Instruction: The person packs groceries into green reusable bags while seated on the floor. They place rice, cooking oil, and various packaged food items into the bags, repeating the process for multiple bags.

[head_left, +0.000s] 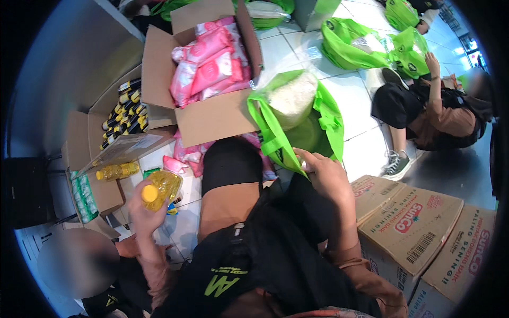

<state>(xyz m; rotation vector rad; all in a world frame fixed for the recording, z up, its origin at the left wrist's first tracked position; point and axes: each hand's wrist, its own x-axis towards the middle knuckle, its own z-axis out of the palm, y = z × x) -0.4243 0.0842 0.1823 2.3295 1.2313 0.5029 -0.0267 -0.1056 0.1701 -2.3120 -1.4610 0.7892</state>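
Note:
My left hand (pixel 139 216) is closed around a clear bottle of yellow cooking oil (pixel 168 190) with a yellow cap, raised over the tiles left of my knee. My right hand (pixel 327 177) grips the near rim of a green carrier bag (pixel 330 123), which stands open on the floor ahead. Inside that bag leans a clear plastic sack of pale grains (pixel 291 100), probably rice. Part of the rim under my right fingers is hidden.
Ahead stands an open carton (pixel 212 122) of pink-and-white packs. Further left, cartons hold dark bottles (pixel 124 116) and green-white packs (pixel 84 196). Another oil bottle (pixel 117 170) lies nearby. Closed cartons (pixel 408 222) are stacked at right. People sit at right (pixel 445 114) and lower left (pixel 124 275).

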